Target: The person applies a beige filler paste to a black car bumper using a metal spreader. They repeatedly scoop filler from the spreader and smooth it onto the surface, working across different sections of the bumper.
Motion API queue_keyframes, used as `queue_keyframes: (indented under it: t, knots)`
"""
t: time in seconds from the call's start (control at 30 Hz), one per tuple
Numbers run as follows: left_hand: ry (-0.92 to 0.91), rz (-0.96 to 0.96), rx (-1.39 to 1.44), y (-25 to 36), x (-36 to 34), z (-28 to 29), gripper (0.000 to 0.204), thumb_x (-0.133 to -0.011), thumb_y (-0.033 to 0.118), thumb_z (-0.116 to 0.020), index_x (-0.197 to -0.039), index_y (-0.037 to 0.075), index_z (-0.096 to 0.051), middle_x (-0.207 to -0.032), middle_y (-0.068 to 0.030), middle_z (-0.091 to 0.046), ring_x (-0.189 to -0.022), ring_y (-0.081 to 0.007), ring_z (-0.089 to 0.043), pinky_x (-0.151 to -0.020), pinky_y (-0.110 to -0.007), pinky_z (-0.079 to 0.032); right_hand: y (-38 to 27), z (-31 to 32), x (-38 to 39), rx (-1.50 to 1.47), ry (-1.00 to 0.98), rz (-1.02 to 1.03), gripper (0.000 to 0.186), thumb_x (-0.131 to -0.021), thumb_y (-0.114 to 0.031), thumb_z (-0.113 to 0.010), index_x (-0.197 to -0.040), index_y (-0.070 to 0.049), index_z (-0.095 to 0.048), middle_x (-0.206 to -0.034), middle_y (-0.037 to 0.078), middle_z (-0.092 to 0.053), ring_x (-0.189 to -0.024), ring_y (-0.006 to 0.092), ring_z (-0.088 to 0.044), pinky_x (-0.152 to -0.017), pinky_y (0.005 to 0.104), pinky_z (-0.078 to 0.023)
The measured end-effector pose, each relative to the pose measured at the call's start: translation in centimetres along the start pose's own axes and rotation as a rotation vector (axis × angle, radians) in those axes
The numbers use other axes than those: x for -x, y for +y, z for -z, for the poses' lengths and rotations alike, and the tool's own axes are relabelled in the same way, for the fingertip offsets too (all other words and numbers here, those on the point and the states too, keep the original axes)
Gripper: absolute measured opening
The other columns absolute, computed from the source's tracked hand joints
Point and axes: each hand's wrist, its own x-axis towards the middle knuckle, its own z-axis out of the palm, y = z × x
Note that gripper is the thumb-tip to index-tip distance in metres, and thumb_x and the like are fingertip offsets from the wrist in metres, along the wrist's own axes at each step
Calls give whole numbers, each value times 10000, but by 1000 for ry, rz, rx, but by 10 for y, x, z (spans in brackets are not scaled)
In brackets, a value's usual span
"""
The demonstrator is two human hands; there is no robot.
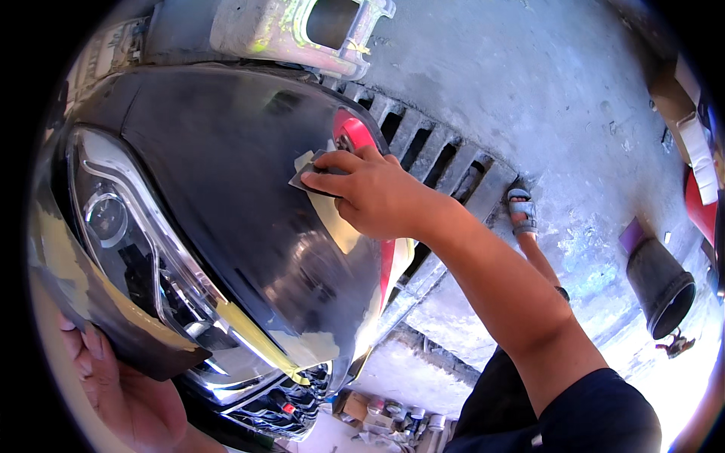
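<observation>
My right hand (pixel 370 189) pinches a dark grey flat piece that looks like sandpaper (pixel 297 182), laid against the dark car hood (pixel 219 158). A tan filler patch (pixel 337 225) shows beside and below the fingers. Just beyond the knuckles is a bright red patch (pixel 355 130) with a dark round spot in it. At the lower left, my left hand (pixel 124 389) rests by the bumper (pixel 143 332), its fingers apart and partly cut off by the picture's rim. Between bumper and hood sits the headlight (pixel 109 219).
Yellow masking tape (pixel 253 336) runs along the headlight's edge. Beyond the hood lie a slotted floor drain (pixel 434 155) and a pale, paint-marked plastic part (pixel 279 38). A black bucket (pixel 642 279) lies on its side at right. A sandalled foot (pixel 521 208) stands near the drain. Jars (pixel 396 411) sit below.
</observation>
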Motion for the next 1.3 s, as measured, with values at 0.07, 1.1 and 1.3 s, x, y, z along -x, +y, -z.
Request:
queue_keyframes:
  t: [0.07, 1.1, 1.3]
  knots:
    - [41, -28, -12, -6, 3, 4, 348, -970, 184, -546, -1301, 75, -550, -1376, -125, -502, -1329, -287, -419, -1136, -488, -268, 2, -5, 9, 16, 21, 16, 508, -850, -79, -530, -1335, -227, -541, -1372, 47, -459, -1215, 327, -446, -959, 474, -405]
    - [-6, 84, 85, 2, 1, -30, 398, -993, 177, -477, -1346, -5, -457, -1346, -139, -484, -1269, -225, -454, -1077, -410, -345, 5, -102, 120, 101, 102, -42, 568, -787, -104, -642, -1318, -270, -529, -1398, 21, -428, -1229, 357, -407, -951, 507, -414]
    - [-86, 141, 191, 1, 2, -27, 396, -975, 162, -519, -1343, 24, -477, -1363, -152, -482, -1295, -260, -438, -1114, -425, -302, 12, -37, 71, 9, 217, -129, 543, -804, -95, -548, -1332, -220, -534, -1392, 42, -458, -1172, 354, -463, -945, 473, -425]
